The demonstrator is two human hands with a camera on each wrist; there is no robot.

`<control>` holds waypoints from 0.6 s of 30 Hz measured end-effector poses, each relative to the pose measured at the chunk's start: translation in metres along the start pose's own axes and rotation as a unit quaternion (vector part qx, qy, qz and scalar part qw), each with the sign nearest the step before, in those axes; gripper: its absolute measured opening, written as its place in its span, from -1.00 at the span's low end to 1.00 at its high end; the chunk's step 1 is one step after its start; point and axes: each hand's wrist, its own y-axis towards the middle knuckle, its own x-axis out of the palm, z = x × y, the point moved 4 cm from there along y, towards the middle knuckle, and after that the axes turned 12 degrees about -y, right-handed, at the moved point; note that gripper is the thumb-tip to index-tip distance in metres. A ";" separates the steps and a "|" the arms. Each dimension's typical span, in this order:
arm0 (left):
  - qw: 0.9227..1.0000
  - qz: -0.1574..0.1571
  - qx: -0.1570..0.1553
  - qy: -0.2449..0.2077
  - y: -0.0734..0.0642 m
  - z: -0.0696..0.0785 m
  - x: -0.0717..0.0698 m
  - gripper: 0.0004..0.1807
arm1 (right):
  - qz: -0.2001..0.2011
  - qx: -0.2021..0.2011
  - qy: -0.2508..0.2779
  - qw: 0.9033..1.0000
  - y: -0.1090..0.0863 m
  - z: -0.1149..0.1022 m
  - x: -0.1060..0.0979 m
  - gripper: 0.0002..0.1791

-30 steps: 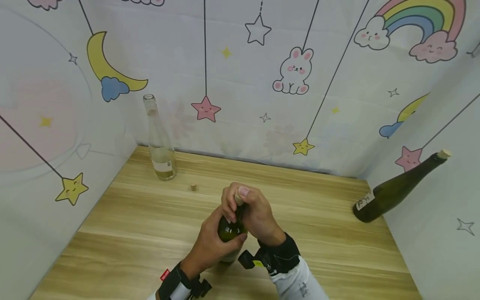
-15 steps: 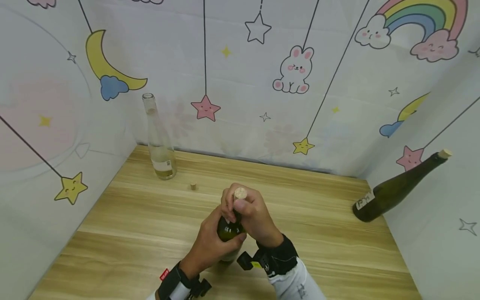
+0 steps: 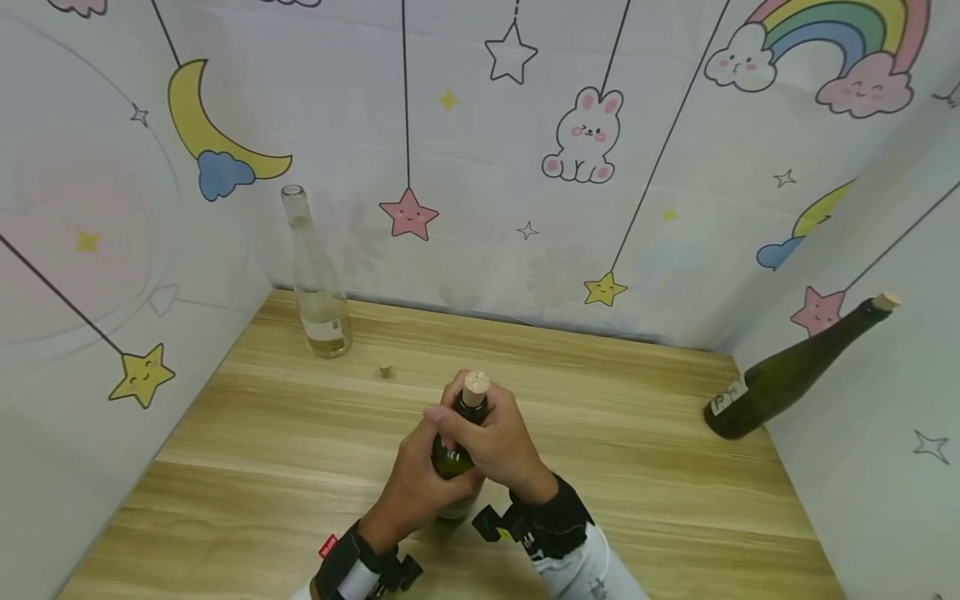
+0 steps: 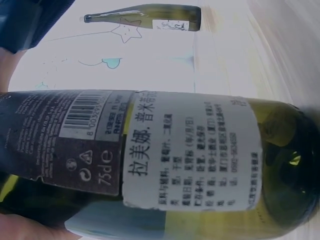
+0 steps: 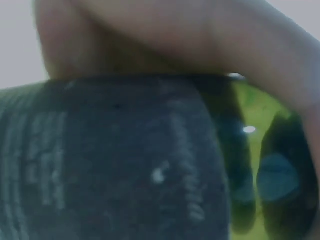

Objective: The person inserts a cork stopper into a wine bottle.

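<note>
A dark green wine bottle (image 3: 448,460) stands upright near the table's front, a pale cork (image 3: 476,387) sticking up out of its mouth. My left hand (image 3: 414,486) grips the bottle around its shoulder. Higher up, my right hand (image 3: 501,437) wraps the neck just below the lip, thumb laid across the front. In the left wrist view the bottle's white label (image 4: 192,150) with printed characters faces the camera beside a dark label (image 4: 65,137). The right wrist view shows a finger (image 5: 175,35) along the bottle, close over its dark label.
At the back left stands a clear glass bottle (image 3: 321,287) with no cork in its mouth. A small loose cork (image 3: 386,370) sits on the wooden table (image 3: 615,392) near it. Another green bottle (image 3: 795,367), corked, stands by the right wall. Printed cloth walls (image 3: 480,167) surround the table.
My right hand has shifted from the cork down onto the neck, its thumb swinging left across the front. The cork is now fully exposed. My left hand keeps its grip.
</note>
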 end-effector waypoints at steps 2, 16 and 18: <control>1.000 0.004 0.005 0.000 0.000 0.001 0.000 -0.13 | 0.004 0.011 -0.013 1.000 -0.002 0.001 0.000 -0.87; 0.999 0.002 -0.035 -0.021 0.002 0.003 0.000 -0.26 | 0.022 0.051 -0.055 0.997 0.004 -0.003 0.000 -0.76; 0.999 -0.002 -0.045 -0.030 0.002 0.004 0.000 -0.21 | 0.025 0.052 -0.055 0.997 0.004 -0.005 -0.003 -0.76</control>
